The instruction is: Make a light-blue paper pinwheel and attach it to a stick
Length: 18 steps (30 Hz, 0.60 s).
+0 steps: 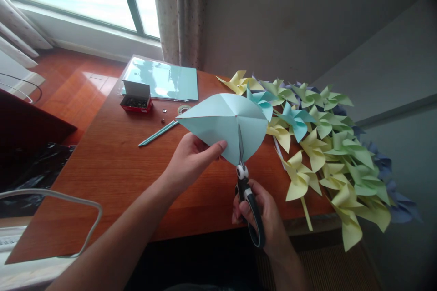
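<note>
A light blue sheet of paper (218,134) is held above the table, creased through its middle, with a slit running in from its left corner. My left hand (196,157) pinches its lower left edge, thumb on top and fingers underneath. In my right hand (261,209) is a pair of scissors (242,182) with black and white handles. One blade lies over the paper, pointing from the near corner towards the centre; the other blade is hidden beneath the sheet.
Several yellow, green, blue and purple paper pinwheels (316,150) cover the table's right side. At the back left are a blue paper pack (170,82), a small red box (137,104) of dark bits, thin blue sticks (157,134) and a tape roll (183,109). A white cable (68,194) crosses the left edge.
</note>
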Motion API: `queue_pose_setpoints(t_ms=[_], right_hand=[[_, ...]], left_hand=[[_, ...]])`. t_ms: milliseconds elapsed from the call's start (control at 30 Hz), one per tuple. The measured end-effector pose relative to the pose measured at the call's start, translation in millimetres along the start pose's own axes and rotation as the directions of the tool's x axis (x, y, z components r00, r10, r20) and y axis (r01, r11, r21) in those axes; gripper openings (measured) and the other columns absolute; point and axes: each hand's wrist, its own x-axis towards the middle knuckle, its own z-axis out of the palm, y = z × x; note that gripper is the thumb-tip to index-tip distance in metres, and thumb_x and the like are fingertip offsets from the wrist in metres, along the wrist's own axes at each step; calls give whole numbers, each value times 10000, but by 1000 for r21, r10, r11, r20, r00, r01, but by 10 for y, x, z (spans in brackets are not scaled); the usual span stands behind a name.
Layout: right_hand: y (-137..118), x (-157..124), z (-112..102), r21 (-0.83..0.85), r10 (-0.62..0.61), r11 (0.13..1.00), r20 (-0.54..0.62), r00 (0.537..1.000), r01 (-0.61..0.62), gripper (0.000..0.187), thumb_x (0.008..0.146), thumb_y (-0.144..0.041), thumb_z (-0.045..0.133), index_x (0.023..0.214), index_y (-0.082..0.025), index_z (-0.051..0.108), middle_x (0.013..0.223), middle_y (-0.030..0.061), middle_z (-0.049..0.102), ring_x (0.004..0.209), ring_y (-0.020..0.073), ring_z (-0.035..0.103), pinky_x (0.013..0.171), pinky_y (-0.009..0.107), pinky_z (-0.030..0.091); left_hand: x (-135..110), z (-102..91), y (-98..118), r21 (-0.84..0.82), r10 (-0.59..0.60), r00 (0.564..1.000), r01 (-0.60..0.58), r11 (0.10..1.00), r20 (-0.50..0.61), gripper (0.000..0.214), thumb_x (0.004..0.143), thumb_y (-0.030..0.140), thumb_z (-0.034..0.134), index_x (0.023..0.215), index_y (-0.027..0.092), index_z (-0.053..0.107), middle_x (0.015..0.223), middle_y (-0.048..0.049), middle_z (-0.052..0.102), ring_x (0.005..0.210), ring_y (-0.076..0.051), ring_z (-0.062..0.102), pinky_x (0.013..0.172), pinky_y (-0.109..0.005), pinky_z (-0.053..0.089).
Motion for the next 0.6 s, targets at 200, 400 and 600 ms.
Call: queue_pose_setpoints(t_ms=[200,400,600], right_hand=[[-16,-97,-140,-114,79,991,107,991,-66,494,746,-551,833,928,-197,541,743,-28,605,631,106,587,588,218,445],[-34,-186,-368,-207,81,977,112,990,-56,524,663,-496,908,944,-206,573,744,-17,665,664,119,593,626,227,464],[-7,-44,-505,-85,-146,987,-158,977,133,357,837,-490,761,1003,-205,627,935,72,746,766,185,689,655,281,524]], left_hand=[[52,-50,19,-124,85,970,-115,986,-226,139,771,212,789,755,139,672,669,0,663,584,-113,590,542,-222,484],[89,-51,88,-296,10,954,-104,950,-301,118,724,186,771,749,139,665,676,-7,623,590,-116,579,534,-225,475],[50,-45,122,-281,-174,984,156,947,-40,124,665,209,781,679,143,677,620,-21,633,532,-140,572,492,-248,469]])
